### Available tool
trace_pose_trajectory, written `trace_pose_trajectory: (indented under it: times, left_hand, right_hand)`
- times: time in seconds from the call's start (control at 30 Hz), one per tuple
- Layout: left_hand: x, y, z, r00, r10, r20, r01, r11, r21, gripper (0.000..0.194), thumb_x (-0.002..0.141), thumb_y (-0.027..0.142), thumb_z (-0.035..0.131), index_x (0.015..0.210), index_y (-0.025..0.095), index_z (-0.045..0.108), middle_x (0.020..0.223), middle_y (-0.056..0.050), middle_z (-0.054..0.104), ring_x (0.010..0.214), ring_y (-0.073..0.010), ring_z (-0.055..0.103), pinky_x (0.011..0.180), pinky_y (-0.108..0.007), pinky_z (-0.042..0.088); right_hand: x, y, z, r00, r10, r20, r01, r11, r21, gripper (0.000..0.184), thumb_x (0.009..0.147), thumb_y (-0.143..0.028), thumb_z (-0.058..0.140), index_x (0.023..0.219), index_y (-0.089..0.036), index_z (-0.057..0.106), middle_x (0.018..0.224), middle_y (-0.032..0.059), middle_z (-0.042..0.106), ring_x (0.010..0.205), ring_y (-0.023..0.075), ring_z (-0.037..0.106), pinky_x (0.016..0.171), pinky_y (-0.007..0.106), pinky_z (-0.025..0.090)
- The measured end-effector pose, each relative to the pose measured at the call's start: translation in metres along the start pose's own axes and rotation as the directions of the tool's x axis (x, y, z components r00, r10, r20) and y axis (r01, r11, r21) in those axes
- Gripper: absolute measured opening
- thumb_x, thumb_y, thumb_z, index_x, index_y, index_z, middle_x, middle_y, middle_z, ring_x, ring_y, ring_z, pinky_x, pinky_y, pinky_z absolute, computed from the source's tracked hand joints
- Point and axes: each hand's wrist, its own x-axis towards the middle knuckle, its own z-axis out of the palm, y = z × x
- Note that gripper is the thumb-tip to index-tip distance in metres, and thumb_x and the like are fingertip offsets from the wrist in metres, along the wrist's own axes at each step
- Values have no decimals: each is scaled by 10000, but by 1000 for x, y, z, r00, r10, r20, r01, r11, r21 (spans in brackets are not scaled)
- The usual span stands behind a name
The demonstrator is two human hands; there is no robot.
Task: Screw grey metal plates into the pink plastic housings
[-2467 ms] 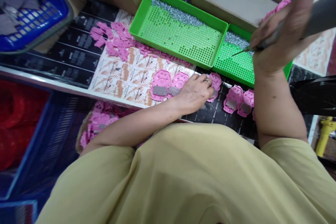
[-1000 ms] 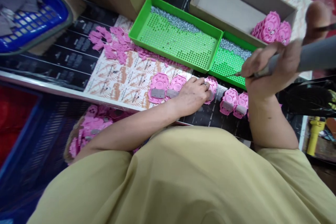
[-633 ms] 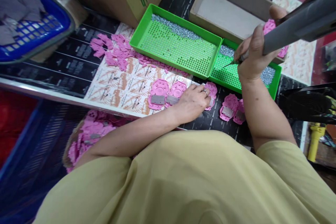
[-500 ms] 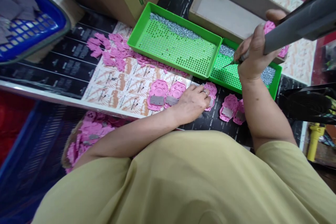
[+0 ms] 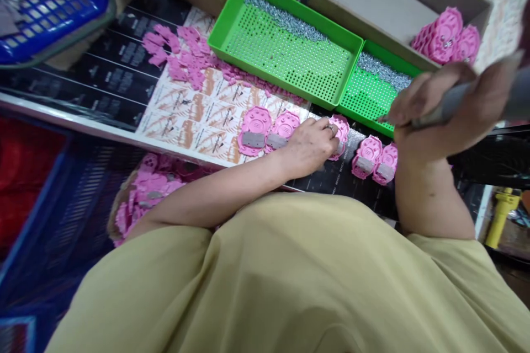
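My right hand point(image 5: 447, 110) is wrapped round a grey electric screwdriver point(image 5: 524, 94), blurred by motion at the near right corner of the small green tray point(image 5: 368, 102). My left hand point(image 5: 312, 146) lies over the row of pink plastic parts, its fingers bent down on a pink plastic part point(image 5: 340, 135); the fingertips are partly hidden. Left of it are two more pink parts point(image 5: 255, 124) with grey plates point(image 5: 253, 140) on them. Between my hands lie two further pink parts point(image 5: 366, 155), also with grey plates.
A larger green tray point(image 5: 285, 74) holds small silvery screws point(image 5: 290, 19). Behind it, a cardboard box point(image 5: 397, 16) has stacked pink parts point(image 5: 445, 36) at its right end. Loose pink pieces point(image 5: 186, 58) lie at left, near a blue basket point(image 5: 83, 22). A yellow tool point(image 5: 503, 215) sits far right.
My right hand and the screwdriver have come from over the small tray toward me and right, uncovering the stacked pink parts. My left hand stays on the row; the view has shifted slightly.
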Motion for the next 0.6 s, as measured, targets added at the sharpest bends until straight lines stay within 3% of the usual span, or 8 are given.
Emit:
trace_pose_trajectory:
  times: [0.03, 0.1, 0.17, 0.27, 0.43, 0.6]
  left_hand:
    - [0, 0, 0, 1000, 0, -2, 0, 1000, -3, 132, 912, 123, 592, 905, 129, 723, 881, -101, 695, 934, -241, 575, 690, -346, 391]
    - [0, 1, 1, 1000, -2, -19, 2, 1000, -2, 144, 922, 123, 577, 900, 129, 719, 877, -103, 691, 937, -245, 577, 690, -350, 390]
    - [-1, 1, 2, 999, -8, -31, 8, 1000, 6, 147, 930, 131, 573, 902, 136, 716, 878, -100, 687, 946, -250, 581, 687, -353, 385]
    - [-1, 2, 3, 999, -11, -32, 12, 1000, 16, 148, 930, 131, 570, 903, 144, 716, 874, -93, 685, 947, -250, 583, 682, -350, 378]
    - [0, 2, 2, 999, -17, -32, 17, 1000, -6, 151, 928, 119, 569, 909, 141, 717, 885, -98, 686, 943, -247, 579, 687, -353, 380]
    - [0, 2, 0, 1000, -25, 2, 25, 1000, 3, 129, 923, 135, 585, 909, 143, 713, 902, -93, 688, 948, -246, 581, 673, -345, 375]
  right_hand:
    - [-12, -4, 0, 999, -27, 39, 25, 998, 55, 499, 797, -620, 712, 505, -257, 533, 384, -73, 255, 282, 69, 333, 272, 227, 269]
    - [-32, -6, 0, 984, -148, 97, 130, 976, 177, 105, 849, -443, 721, 867, -339, 722, 401, -101, 328, 243, 64, 289, 243, 209, 233]
    - [-45, -4, -1, 969, -193, 152, 153, 958, 240, 207, 883, -338, 689, 1077, -409, 692, 441, -105, 391, 248, 65, 297, 251, 199, 257]
    - [-53, 0, -1, 975, -153, 163, 115, 969, 217, 130, 882, -343, 688, 992, -411, 684, 469, -85, 414, 282, 81, 336, 277, 214, 290]
    - [-53, 2, -3, 977, -126, 175, 99, 983, 155, 319, 862, -383, 707, 1171, -449, 664, 454, -98, 388, 266, 94, 306, 259, 235, 301]
    - [-52, 4, -5, 964, -153, 218, 130, 984, 120, 260, 867, -388, 695, 1126, -408, 683, 476, -100, 363, 270, 85, 297, 268, 238, 326]
